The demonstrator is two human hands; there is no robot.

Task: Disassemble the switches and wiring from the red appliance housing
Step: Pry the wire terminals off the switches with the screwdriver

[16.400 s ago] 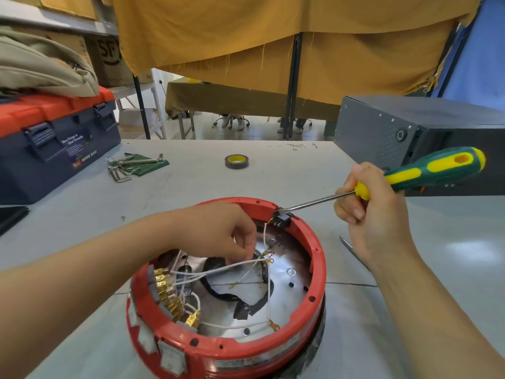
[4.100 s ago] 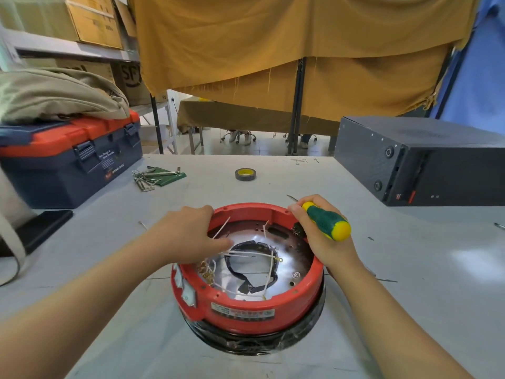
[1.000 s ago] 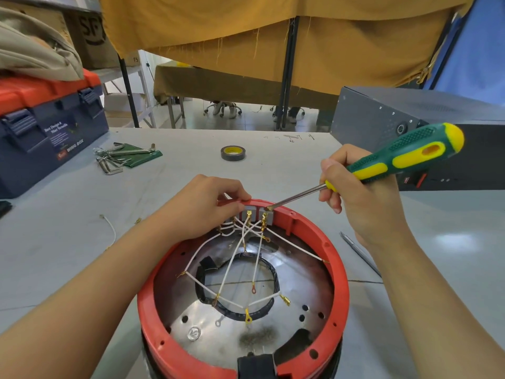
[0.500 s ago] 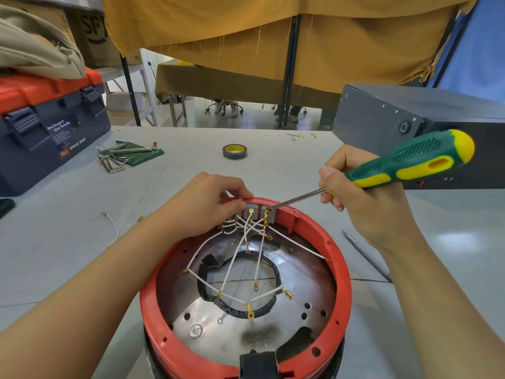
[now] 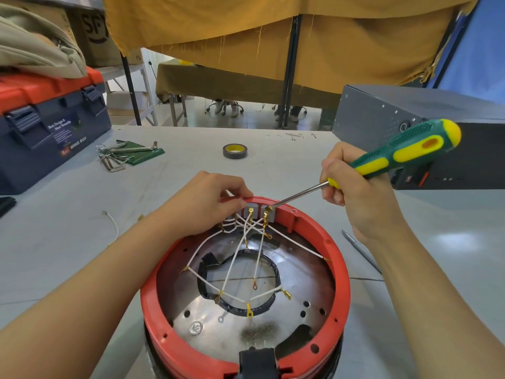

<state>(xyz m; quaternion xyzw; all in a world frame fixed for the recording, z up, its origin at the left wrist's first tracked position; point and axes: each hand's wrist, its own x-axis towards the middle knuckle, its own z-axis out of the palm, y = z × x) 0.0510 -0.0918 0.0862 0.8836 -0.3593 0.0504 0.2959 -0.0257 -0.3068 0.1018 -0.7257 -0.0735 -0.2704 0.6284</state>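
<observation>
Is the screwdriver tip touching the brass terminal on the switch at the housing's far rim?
Touching. In the head view the screwdriver shaft ends right on the brass terminal, no gap visible, while the right hand grips the handle.

We have one view only, from a wide-angle camera on the head, looking forward and down over the worktop (image 5: 273, 160). It sits close above the red housing (image 5: 338, 269) at lower centre; both forearms enter from the bottom corners, and the room beyond fills the top.
</observation>
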